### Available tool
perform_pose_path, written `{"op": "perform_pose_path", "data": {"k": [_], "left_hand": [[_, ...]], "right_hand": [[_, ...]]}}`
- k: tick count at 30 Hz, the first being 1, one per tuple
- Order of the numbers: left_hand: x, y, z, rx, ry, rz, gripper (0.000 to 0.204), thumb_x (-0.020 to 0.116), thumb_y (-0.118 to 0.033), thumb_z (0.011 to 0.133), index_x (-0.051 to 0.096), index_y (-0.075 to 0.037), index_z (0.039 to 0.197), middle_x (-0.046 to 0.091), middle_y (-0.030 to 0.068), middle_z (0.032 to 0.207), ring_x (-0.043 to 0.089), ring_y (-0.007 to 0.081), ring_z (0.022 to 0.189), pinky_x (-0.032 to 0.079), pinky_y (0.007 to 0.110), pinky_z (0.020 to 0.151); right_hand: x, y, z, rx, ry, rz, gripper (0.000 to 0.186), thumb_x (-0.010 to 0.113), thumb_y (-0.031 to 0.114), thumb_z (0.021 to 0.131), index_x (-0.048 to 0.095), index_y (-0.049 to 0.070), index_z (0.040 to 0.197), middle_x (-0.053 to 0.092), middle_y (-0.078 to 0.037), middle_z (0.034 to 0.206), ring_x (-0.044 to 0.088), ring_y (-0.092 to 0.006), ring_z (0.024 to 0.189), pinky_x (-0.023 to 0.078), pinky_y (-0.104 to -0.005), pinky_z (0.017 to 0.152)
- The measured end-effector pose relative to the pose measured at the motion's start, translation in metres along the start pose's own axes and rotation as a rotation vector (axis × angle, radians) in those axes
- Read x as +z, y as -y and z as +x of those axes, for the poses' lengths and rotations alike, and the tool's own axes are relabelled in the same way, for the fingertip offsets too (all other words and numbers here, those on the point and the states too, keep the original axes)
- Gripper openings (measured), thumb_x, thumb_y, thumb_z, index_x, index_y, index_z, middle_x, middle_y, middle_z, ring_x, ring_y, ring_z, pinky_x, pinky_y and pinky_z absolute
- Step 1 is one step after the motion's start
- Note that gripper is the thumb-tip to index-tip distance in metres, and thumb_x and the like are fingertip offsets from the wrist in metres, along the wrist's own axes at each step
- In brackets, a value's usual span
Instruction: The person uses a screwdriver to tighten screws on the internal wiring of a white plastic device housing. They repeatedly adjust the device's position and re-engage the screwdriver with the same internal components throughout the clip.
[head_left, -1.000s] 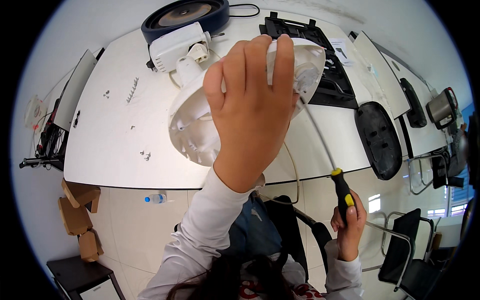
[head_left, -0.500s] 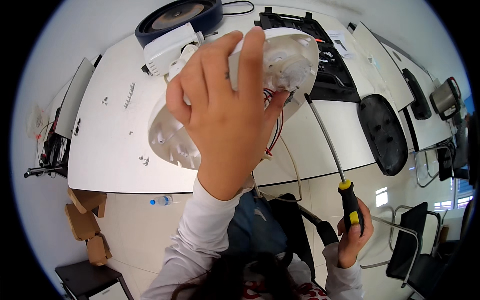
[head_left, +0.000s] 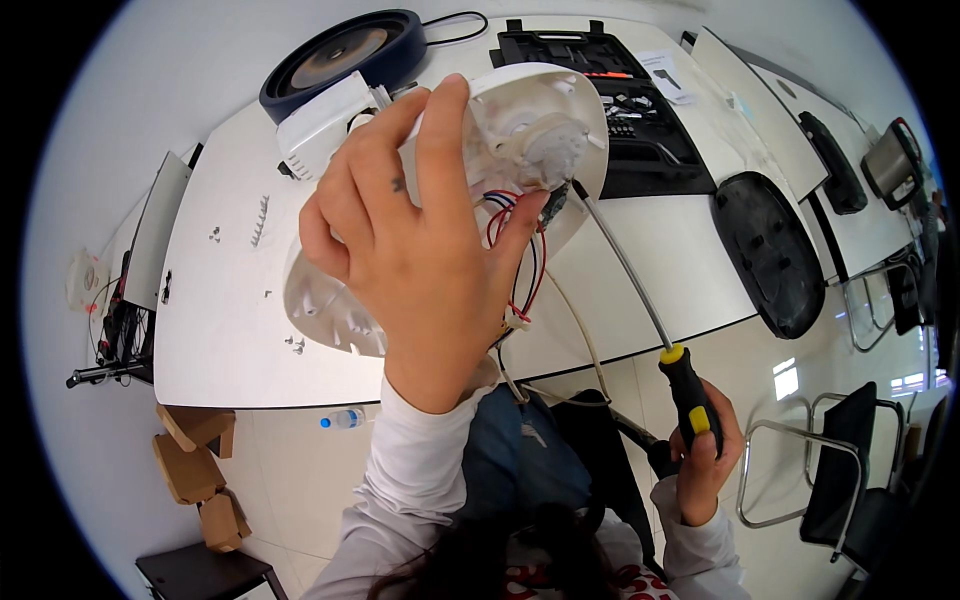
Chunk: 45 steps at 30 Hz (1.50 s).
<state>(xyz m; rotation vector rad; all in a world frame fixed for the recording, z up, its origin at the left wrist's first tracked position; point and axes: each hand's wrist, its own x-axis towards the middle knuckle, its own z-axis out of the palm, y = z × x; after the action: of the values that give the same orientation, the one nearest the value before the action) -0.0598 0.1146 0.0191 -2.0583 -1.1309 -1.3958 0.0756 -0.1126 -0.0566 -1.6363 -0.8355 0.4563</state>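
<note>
My left hand (head_left: 415, 250) is closed on a white plastic appliance housing (head_left: 582, 105), tilted up over the table's front part. Its thumb presses beside a small dark part (head_left: 553, 205) next to a pale, rounded piece (head_left: 550, 150) inside the shell. Red, blue and black wires (head_left: 540, 265) hang from there. In my right hand (head_left: 708, 460) is a screwdriver (head_left: 628, 275), gripped by its black and yellow handle. Its tip reaches the dark part near my left thumb; whether it sits in a screw I cannot tell.
Screws (head_left: 260, 220) lie in a row and small groups on the white table (head_left: 210, 320). Behind are a dark blue round base (head_left: 405, 50) and an open black tool case (head_left: 655, 185). A black oval cover (head_left: 768, 255) rests at the right edge. A chair (head_left: 835, 470) stands right.
The screwdriver tip has moved left and up, from the housing's rim to the dark part inside. My left hand and the housing have shifted slightly left in the view.
</note>
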Motion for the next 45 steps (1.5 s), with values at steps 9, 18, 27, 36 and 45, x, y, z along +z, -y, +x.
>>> {"op": "perform_pose_path", "data": {"k": [9, 18, 27, 36, 45], "left_hand": [[0.0, 0.001, 0.0, 0.007, -0.001, 0.022, 0.076, 0.083, -0.038, 0.054, 0.054, -0.018, 0.121, 0.051, 0.0014, 0.111, 0.043, 0.0234, 0.105, 0.022, 0.04, 0.095], [0.001, 0.0, 0.0, 0.0, 0.003, 0.017, 0.076, 0.083, -0.039, 0.053, 0.054, -0.018, 0.121, 0.051, 0.0015, 0.111, 0.042, 0.0231, 0.105, 0.022, 0.04, 0.095], [-0.001, 0.0, 0.0, -0.011, 0.0, 0.024, 0.076, 0.083, -0.039, 0.053, 0.055, -0.018, 0.121, 0.051, 0.0009, 0.111, 0.043, 0.0228, 0.104, 0.022, 0.039, 0.094], [-0.002, 0.0, 0.0, -0.017, 0.01, 0.023, 0.075, 0.083, -0.039, 0.054, 0.055, -0.018, 0.12, 0.051, 0.0008, 0.112, 0.042, 0.0226, 0.106, 0.022, 0.039, 0.095], [-0.003, 0.001, -0.001, -0.015, 0.0, 0.018, 0.075, 0.083, -0.038, 0.054, 0.055, -0.017, 0.12, 0.051, 0.0004, 0.112, 0.042, 0.0215, 0.106, 0.021, 0.038, 0.094]], "right_hand": [[0.003, 0.0, 0.001, 0.013, 0.005, 0.061, 0.084, 0.051, 0.067, 0.079, 0.05, -0.009, 0.115, 0.054, -0.005, 0.07, 0.04, -0.0047, 0.041, 0.03, -0.0195, 0.038], [-0.001, 0.006, 0.0, -0.076, 0.073, -0.083, 0.062, 0.056, 0.047, 0.083, 0.054, -0.006, 0.115, 0.064, -0.015, 0.091, 0.064, -0.0199, 0.075, 0.049, -0.0272, 0.072], [-0.003, 0.028, 0.003, -0.23, 0.086, -0.257, 0.048, 0.061, 0.024, 0.078, 0.054, -0.005, 0.115, 0.064, -0.017, 0.089, 0.066, -0.0213, 0.073, 0.049, -0.0255, 0.069], [-0.018, 0.065, 0.011, -0.298, 0.081, -0.396, 0.046, 0.063, 0.02, 0.073, 0.057, -0.004, 0.111, 0.066, -0.015, 0.085, 0.064, -0.0166, 0.064, 0.048, -0.0217, 0.062], [-0.016, 0.079, 0.007, -0.1, 0.065, -0.278, 0.045, 0.064, 0.016, 0.071, 0.058, -0.003, 0.111, 0.066, -0.013, 0.083, 0.063, -0.0158, 0.064, 0.047, -0.0208, 0.063]]}}
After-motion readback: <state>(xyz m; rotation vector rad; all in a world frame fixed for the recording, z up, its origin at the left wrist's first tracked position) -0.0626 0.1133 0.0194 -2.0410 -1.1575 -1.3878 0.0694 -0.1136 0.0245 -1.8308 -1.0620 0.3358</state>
